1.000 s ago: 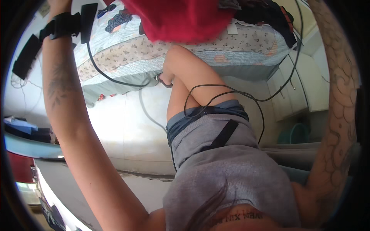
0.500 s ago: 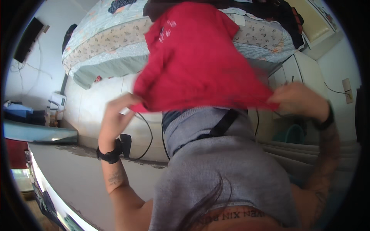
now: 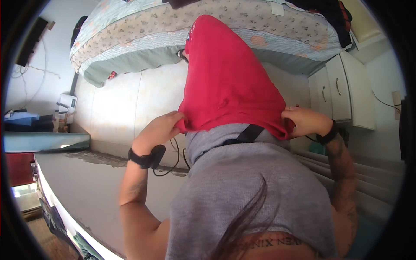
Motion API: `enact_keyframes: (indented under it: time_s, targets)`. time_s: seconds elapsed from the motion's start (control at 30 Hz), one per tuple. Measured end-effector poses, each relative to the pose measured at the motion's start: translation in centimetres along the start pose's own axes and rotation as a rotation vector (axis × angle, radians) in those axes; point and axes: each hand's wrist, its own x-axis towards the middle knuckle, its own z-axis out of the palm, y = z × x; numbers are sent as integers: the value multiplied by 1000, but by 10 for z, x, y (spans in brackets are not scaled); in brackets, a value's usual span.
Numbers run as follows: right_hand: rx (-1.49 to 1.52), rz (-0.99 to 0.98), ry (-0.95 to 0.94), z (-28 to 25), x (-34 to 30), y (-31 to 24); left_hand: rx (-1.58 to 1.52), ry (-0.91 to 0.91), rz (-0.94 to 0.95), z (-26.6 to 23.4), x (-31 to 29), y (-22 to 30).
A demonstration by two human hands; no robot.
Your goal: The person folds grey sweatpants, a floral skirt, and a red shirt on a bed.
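A red T-shirt (image 3: pixel 229 82) hangs spread in front of my body, with its near edge across my waist. At that edge's left corner my left hand (image 3: pixel 159 129) pinches the fabric between thumb and fingers. The opposite corner is gripped by my right hand (image 3: pixel 307 121), fingertips closed on the cloth. The far part narrows and drops away toward the bed, showing a little white print at its upper left. Its sleeves are folded out of sight. Both my wrists wear black bands.
Ahead stands a bed (image 3: pixel 255 26) with a patterned cover and a green skirt. A white cabinet (image 3: pixel 342 89) with handles is at the right. Pale floor tiles (image 3: pixel 117 104) lie between. A grey ledge (image 3: pixel 86 182) runs along the left, and a black cable (image 3: pixel 177 160) loops beside my waist.
The shirt has come down off the bed's edge and now hangs narrower. My hands have drawn closer together, each keeping its corner. The view has shifted slightly.
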Motion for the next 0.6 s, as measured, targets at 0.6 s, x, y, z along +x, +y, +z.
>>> enact_keyframes:
  time_s: [0.6]
  targets:
    - [661, 304, 213, -9, -33, -6, -191, -7, -32, -44, -20, 58]
